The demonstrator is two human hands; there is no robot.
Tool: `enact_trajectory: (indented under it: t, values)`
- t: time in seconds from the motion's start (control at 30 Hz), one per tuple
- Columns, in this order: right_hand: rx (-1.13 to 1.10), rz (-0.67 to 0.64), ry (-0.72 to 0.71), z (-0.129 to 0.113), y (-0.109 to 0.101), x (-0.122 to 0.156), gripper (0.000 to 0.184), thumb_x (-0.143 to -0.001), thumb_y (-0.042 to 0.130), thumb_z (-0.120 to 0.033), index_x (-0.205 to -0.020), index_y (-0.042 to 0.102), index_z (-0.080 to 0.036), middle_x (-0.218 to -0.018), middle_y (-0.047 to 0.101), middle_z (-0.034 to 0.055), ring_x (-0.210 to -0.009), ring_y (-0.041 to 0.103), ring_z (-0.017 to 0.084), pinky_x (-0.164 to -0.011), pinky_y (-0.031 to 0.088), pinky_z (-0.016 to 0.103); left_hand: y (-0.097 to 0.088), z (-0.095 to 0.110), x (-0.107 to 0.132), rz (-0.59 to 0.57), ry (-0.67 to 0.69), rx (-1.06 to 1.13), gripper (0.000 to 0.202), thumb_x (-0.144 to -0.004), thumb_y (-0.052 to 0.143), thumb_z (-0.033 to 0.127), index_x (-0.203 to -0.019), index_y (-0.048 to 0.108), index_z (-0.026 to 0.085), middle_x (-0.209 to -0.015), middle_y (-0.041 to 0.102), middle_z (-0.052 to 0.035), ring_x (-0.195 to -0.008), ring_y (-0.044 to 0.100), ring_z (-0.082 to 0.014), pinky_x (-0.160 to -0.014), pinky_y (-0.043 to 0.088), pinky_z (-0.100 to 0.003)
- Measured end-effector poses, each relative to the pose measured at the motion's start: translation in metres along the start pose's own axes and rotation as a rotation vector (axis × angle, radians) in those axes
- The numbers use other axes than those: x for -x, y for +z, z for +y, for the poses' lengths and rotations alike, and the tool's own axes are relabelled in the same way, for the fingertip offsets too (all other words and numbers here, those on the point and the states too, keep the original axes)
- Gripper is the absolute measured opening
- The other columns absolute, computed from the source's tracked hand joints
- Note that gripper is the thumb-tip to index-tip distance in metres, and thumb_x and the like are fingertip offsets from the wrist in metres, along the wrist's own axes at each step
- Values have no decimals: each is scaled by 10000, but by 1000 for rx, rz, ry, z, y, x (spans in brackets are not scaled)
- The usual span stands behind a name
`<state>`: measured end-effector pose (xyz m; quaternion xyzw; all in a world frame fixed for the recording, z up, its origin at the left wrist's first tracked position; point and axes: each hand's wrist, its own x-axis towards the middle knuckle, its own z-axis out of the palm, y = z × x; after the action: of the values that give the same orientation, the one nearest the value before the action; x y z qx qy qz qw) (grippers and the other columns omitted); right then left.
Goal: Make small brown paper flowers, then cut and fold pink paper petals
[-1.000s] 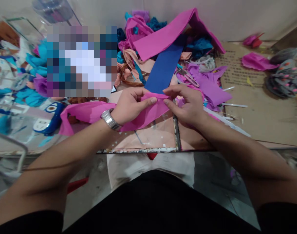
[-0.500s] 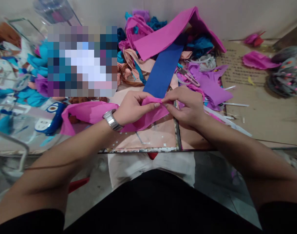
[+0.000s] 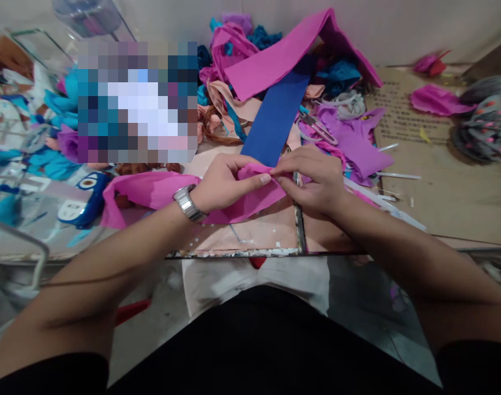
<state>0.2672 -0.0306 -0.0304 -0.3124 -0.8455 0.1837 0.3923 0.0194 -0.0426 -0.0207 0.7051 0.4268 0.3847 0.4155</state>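
A long pink crepe paper strip (image 3: 152, 190) runs from the left of the table up into both hands. My left hand (image 3: 232, 184), with a metal watch (image 3: 189, 202) on its wrist, is closed on the strip, thumb lying along its upper edge. Close beside it, my right hand (image 3: 312, 178) pinches the same edge between thumb and fingertips. Just beyond the fingers lies a flat blue paper strip (image 3: 275, 118). Across its far end rests a folded magenta paper strip (image 3: 279, 55).
Purple paper scraps (image 3: 349, 134) and a pair of small scissors (image 3: 322, 130) lie beyond my right hand. At the right, a ball of grey yarn-like material (image 3: 483, 131) sits on cardboard (image 3: 460, 192). A blue and white device (image 3: 84, 200) lies left. The table's front edge (image 3: 242, 253) is near.
The hands stay almost in place. My right fingertips have shifted slightly left along the pink edge, nearer my left thumb. Both hands keep their hold.
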Motion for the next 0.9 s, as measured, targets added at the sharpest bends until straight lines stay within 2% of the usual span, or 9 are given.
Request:
enact_trajectory:
  t: [0.17, 0.23, 0.3, 0.37, 0.5, 0.6, 0.73, 0.9]
  values:
    - [-12, -25, -2, 1, 0, 1, 156, -1063, 699, -404, -1064, 827, -314, -1023, 835, 59, -1045, 788, 300, -1049, 578, 532, -1, 1, -1, 20, -33, -44, 563, -925, 838, 749, -946, 885, 189, -939, 873, -95, -877, 771, -220, -792, 602, -319]
    - [-29, -18, -36, 0, -1, 1, 177, -1066, 695, -421, -1085, 825, -303, -1021, 836, 62, -1007, 785, 288, -1013, 583, 510, -2, 0, -2, 22, -21, -48, 541, -939, 833, 729, -943, 883, 191, -937, 874, -95, -874, 772, -219, -791, 601, -318]
    - [-52, -11, -34, -2, -3, 0, 233, -1059, 705, -474, -1131, 819, -284, -1043, 836, 72, -949, 769, 269, -955, 591, 475, -2, 0, -2, 20, -5, -48, 520, -953, 829, 710, -948, 886, 193, -931, 874, -93, -862, 772, -215, -780, 596, -313]
    - [-85, -2, 39, -3, -5, 0, 325, -1052, 707, -555, -1153, 807, -263, -1056, 830, 80, -906, 745, 251, -899, 595, 439, -2, -1, -2, 22, 5, -52, 510, -960, 825, 701, -955, 890, 196, -919, 874, -86, -850, 772, -210, -765, 590, -305]
    - [-210, 21, 152, -3, -7, -2, 438, -1082, 666, -646, -996, 776, -231, -929, 787, 62, -846, 706, 221, -818, 567, 375, -1, -2, -1, 28, 31, -69, 503, -969, 817, 701, -955, 896, 204, -902, 874, -74, -846, 780, -206, -769, 592, -298]
    - [-280, -40, 191, -2, -6, -4, 491, -1085, 688, -656, -883, 758, -213, -815, 747, 39, -763, 652, 187, -741, 516, 333, 0, -2, -1, 18, 58, -69, 494, -980, 810, 693, -954, 903, 208, -900, 876, -76, -842, 783, -200, -776, 592, -294]
    - [-311, -108, 236, -1, -3, -4, 513, -1047, 753, -672, -847, 763, -200, -746, 718, 22, -679, 581, 154, -644, 441, 308, 1, -1, 0, -3, 49, -69, 491, -976, 812, 686, -957, 908, 204, -894, 876, -76, -838, 782, -196, -775, 595, -288]
    - [-326, -99, 239, -1, -1, -2, 499, -1041, 768, -656, -847, 774, -196, -752, 725, 26, -666, 571, 147, -623, 420, 304, 0, 1, 0, -21, 34, -67, 493, -970, 815, 683, -954, 903, 198, -894, 873, -77, -820, 766, -196, -761, 594, -296]
